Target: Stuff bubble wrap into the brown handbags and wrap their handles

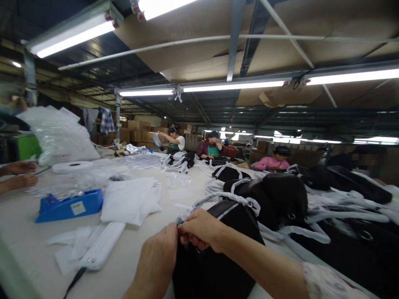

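Observation:
A black bag (218,265) stands in front of me, its handle (212,198) wrapped in white material. My right hand (202,229) pinches at the bag's upper left corner, close to the lower end of that wrapped handle. Right beside it, my left hand (160,253) is closed on the same corner, thumb up against the right fingertips. The two hands touch or nearly touch, and the exact spot they grip is hidden by the fingers.
More black bags (274,199) with white-wrapped straps are heaped on the right. Left on the table (134,245) are a blue tape dispenser (70,207), white sheets (129,201) and a corded white power strip (102,247). Another person's hands (18,176) show far left; several co-workers (212,145) sit across.

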`<state>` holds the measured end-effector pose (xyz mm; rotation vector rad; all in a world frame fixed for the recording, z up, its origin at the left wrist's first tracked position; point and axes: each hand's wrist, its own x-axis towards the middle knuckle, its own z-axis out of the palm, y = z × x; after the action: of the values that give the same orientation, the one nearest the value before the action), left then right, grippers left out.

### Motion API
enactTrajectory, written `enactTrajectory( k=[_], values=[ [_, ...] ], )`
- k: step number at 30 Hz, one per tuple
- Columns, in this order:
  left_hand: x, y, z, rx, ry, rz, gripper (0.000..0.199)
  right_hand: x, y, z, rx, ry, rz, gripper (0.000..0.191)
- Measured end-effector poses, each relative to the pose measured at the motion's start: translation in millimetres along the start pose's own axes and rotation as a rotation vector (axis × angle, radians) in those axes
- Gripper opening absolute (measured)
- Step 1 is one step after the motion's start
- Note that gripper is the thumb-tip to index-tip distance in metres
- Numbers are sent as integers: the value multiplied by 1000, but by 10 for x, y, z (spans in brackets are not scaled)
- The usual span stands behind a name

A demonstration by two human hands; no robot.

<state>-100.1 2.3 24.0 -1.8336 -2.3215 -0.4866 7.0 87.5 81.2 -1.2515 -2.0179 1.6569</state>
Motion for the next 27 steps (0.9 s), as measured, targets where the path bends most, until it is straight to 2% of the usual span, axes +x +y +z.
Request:
enactTrajectory(
  k=[3, 7, 12, 15, 17, 22, 27],
  values=[
    [110, 49, -250, 97, -148, 26, 24, -122, 40, 9, 146, -26, 21, 17],
    [274, 48, -472, 94, -262, 141, 18, -253, 196, 106, 322, 16, 8, 10],
    [466, -40, -654, -58, -465, 244, 19, -403, 421, 307, 698, 122, -32, 41],
    [544, -113, -696, -209, -654, 211, 16, -473, 547, 478, 848, 123, -131, 56],
    [568, -159, -679, -297, -736, 159, 13, -486, 613, 602, 904, 133, -176, 58],
    [583, -232, -589, -431, -774, 69, 11, -415, 700, 814, 866, 140, -247, 45],
    [535, -220, -649, -410, -734, 90, 15, -397, 703, 819, 878, 121, -228, 43]
  ],
)
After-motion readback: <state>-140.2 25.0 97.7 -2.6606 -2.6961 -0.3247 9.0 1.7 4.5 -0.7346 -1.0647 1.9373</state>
